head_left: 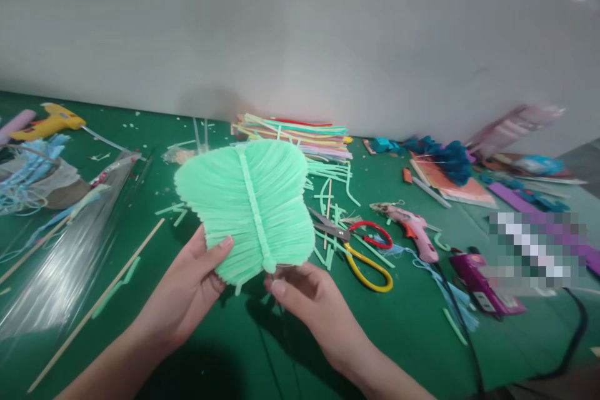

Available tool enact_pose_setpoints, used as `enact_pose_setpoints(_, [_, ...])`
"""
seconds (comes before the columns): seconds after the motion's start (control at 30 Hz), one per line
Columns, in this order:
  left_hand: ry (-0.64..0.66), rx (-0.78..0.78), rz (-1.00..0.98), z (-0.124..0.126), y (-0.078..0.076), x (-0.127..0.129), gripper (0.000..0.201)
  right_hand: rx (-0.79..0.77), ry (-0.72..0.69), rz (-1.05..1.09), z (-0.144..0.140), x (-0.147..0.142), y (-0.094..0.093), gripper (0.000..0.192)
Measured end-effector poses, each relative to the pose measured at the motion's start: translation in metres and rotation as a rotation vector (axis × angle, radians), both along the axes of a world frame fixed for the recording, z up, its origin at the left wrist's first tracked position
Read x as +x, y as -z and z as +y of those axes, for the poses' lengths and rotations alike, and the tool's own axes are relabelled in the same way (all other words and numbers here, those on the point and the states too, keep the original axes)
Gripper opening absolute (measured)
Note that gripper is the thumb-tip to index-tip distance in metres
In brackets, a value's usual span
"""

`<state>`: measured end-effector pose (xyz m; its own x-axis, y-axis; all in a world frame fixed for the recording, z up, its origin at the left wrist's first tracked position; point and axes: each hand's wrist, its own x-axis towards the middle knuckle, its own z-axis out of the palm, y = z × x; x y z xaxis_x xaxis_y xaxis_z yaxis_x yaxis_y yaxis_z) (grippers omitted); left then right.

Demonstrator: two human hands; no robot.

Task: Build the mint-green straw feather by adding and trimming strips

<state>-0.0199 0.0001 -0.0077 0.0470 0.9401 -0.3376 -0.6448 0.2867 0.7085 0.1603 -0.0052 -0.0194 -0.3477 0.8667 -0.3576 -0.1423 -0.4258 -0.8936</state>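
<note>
Pinching the green straw leaf (246, 206) at its lower edge, left hand (190, 290) and right hand (304, 297) (scissors (359, 247) just beside).

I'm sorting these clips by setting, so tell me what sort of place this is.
Probably a craft worktable. Both hands, left hand and right hand, hold a green straw leaf over a green table, with scissors, a pink glue gun and a stack of coloured straws nearby.
</note>
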Motion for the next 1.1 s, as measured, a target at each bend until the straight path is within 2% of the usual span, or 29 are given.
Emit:
enact_pose_setpoints(0.13, [0.003,-0.038,0.084,-0.003,0.003,0.002,0.056,-0.029,-0.002,0.053,0.001,-0.01,-0.001,0.029])
enact_pose_setpoints(0.3, [0.051,-0.136,0.211,-0.007,-0.007,0.008,0.056,0.01,-0.001,0.104,0.004,-0.013,-0.004,0.023])
enact_pose_setpoints(0.4, [0.076,-0.126,0.239,-0.008,-0.012,0.011,0.052,-0.007,0.023,0.132,0.004,-0.012,-0.003,0.025])
enact_pose_setpoints(0.5, [0.072,-0.134,0.247,-0.008,-0.013,0.012,0.056,-0.017,0.045,0.152,0.003,-0.012,-0.002,0.027])
enact_pose_setpoints(0.67, [0.068,-0.184,0.283,-0.007,-0.015,0.015,0.062,-0.022,0.051,0.198,0.004,-0.013,-0.001,0.02])
enact_pose_setpoints(0.83, [0.07,-0.159,0.348,-0.006,-0.021,0.02,0.064,-0.009,0.067,0.251,0.005,-0.014,0.002,0.022])
enact_pose_setpoints(1.0, [0.065,-0.173,0.362,-0.006,-0.018,0.021,0.066,-0.01,0.045,0.244,0.005,-0.014,0.005,0.011])
enact_pose_setpoints(1.1, [0.071,-0.162,0.36,-0.006,-0.016,0.021,0.065,-0.026,0.035,0.25,0.004,-0.014,0.004,0.011])
